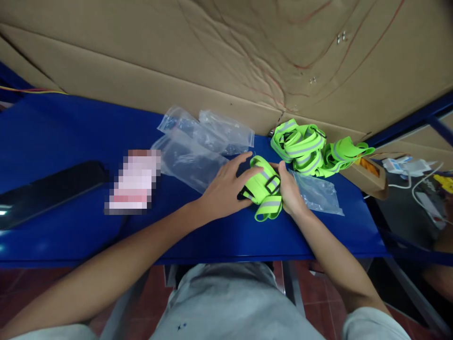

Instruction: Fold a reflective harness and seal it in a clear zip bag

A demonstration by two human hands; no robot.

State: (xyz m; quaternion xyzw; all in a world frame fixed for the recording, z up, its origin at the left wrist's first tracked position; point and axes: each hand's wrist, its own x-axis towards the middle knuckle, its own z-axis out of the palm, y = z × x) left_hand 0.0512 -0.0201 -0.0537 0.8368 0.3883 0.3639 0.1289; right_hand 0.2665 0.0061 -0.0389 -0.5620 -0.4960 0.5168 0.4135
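Observation:
Both hands are around a bundled neon-green reflective strap [267, 208] with grey stripes and a black buckle, just above the blue table [212, 241]. My left hand [228, 186] is closed on its left side, thumb on top of the webbing. From the right, my right hand [290, 191] grips the bundle, its fingers mostly hidden behind it. Close by on the right lies a flat clear plastic bag [318, 193]. Behind the hands is a heap of similar green reflective straps [299, 144]. More clear zip bags [191, 148] overlap to the left of them.
A blurred-out pinkish item [132, 182] and a long black object [53, 191] lie on the left. Cardboard [212, 61] walls off the back of the table. At the right edge are an open cardboard box [368, 177] and white cables [421, 186]; part of another person shows there.

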